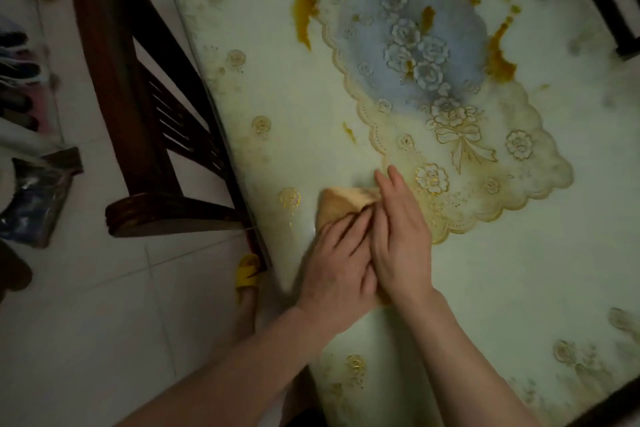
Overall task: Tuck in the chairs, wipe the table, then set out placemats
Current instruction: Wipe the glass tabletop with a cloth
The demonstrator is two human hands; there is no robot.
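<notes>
Cloth (343, 201) first, from the head view: we are pressing it flat on the table (502, 288), close to the table's left edge. Our left hand (332, 253) is lying on it with fingers spread and straight. Our right hand (398, 239) is lying just beside, fingers straight and together, its tips reaching beyond the cloth. Neither hand is curling round it.

Beyond the cloth, a small orange smear (349, 132) is sitting nearest. The larger orange stains (304, 10) are spreading well past that, around the blue flower panel (415, 45). We are judging the next stroke as a push straight away from us, with both hands equally near.

Left of the cloth, the wooden chair (138, 114) is standing close against the table edge. Nearer than the cloth, our yellow slipper (247, 270) is showing on the floor. Nothing is standing between cloth and stains.
</notes>
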